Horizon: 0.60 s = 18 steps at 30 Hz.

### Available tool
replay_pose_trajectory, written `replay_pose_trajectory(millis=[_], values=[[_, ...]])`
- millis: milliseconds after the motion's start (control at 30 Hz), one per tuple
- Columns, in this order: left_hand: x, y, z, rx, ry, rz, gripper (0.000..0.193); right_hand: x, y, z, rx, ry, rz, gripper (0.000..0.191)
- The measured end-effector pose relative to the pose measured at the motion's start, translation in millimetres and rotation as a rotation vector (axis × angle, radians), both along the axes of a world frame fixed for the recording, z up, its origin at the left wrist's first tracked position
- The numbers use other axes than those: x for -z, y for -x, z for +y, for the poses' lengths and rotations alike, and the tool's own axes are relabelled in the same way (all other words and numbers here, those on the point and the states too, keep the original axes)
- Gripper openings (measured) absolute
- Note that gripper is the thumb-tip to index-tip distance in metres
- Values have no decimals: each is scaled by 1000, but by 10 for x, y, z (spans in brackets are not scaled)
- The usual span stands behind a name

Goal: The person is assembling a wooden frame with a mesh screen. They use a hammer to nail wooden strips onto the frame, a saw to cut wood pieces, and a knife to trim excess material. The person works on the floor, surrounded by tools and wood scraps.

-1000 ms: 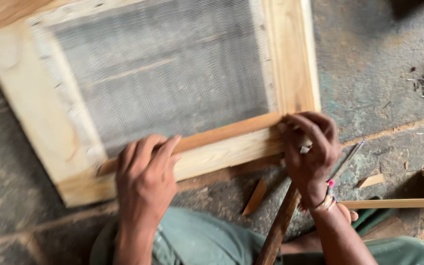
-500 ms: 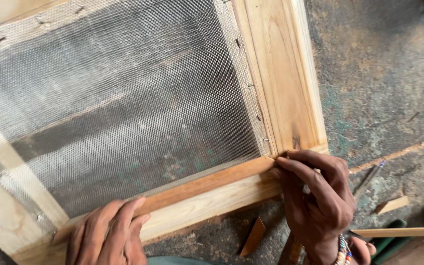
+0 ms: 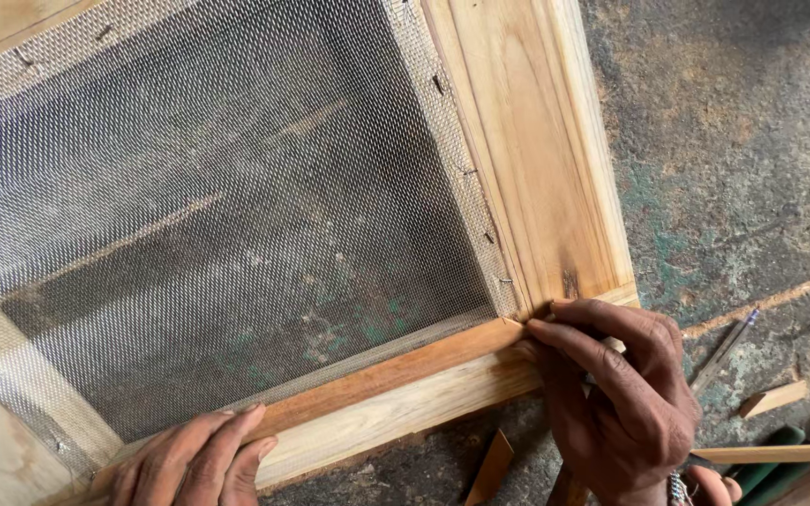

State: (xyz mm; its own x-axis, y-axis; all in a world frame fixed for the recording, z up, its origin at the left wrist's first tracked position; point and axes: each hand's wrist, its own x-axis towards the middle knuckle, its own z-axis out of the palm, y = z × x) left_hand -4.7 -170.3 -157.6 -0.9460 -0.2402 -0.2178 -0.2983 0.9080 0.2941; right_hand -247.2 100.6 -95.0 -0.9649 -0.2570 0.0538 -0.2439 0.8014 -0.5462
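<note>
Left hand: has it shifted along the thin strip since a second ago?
No clear shift. The left hand presses the thin strip near its left end on the wooden frame, as before. The camera came closer; the hand did not slide.

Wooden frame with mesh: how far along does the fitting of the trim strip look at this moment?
Done: the wire mesh is stapled along the wooden frame. In hand: the reddish trim strip lies along the bottom mesh edge, the right hand pinching its mitred tip at the corner, the left hand pressing its other end. Left: no nails show in the strip; the side edges have no strip.
</note>
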Motion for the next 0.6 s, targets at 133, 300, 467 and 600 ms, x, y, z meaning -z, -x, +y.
replay_pose_trajectory(millis=[133,300,467,600], values=[[58,-100,-51,50,13,-4,39,-6,20,-13,5,5,-7,23],[118,-139,-111,70,-24,-82,39,-18,45,-31,-3,24,-10,25],[168,-161,-110,72,-10,17,35,-16,62,-26,-14,25,-16,24],[160,-157,-176,156,-16,10,35,0,57,-7,-17,28,-20,22]])
